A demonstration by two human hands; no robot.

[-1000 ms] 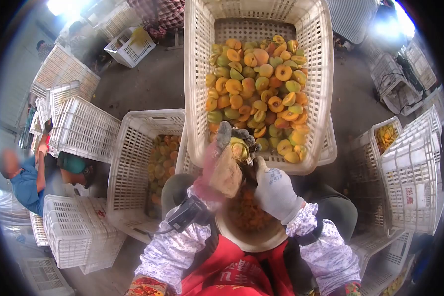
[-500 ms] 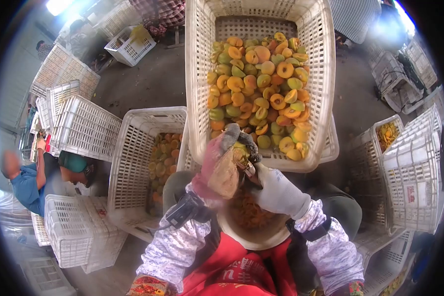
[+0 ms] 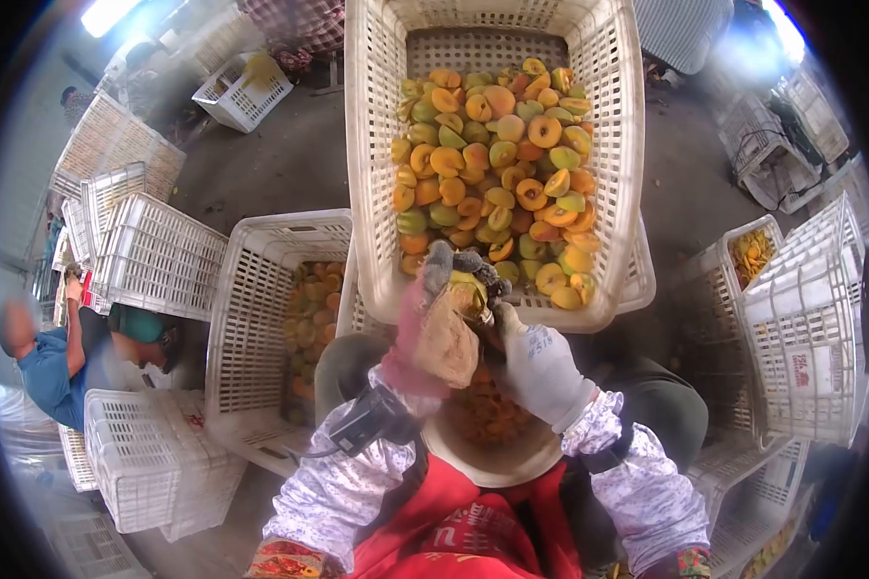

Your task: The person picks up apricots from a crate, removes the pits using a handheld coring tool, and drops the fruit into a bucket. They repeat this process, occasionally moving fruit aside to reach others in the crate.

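Note:
My left hand (image 3: pixel 442 323), in a pink glove with dark grey fingertips and a tan patch, is closed round a yellow-green apricot (image 3: pixel 470 289). Against the fruit, my right hand (image 3: pixel 543 372), in a white glove, is closed on a small metal tool (image 3: pixel 488 317), mostly hidden by the fingers. Just below both hands, between my knees, stands a pale bucket (image 3: pixel 497 475) with orange-brown bits, apparently pits, inside. Beyond the hands, a large white crate (image 3: pixel 623 183) holds many halved apricots (image 3: pixel 497 154), several showing pit hollows.
Left of my knees, another white crate (image 3: pixel 246 328) contains apricots. Stacked crates (image 3: pixel 130 454) stand farther left, near a person in a blue shirt (image 3: pixel 50 372). More crates (image 3: pixel 806 338) rise at the right, one with orange fruit pieces (image 3: pixel 753 256). Dark floor (image 3: pixel 270 154) lies between them.
The view has shifted slightly, so the crates sit a little farther left. My hands stay together at the apricot, the left one turned a little and more of the fruit's pale yellow side showing.

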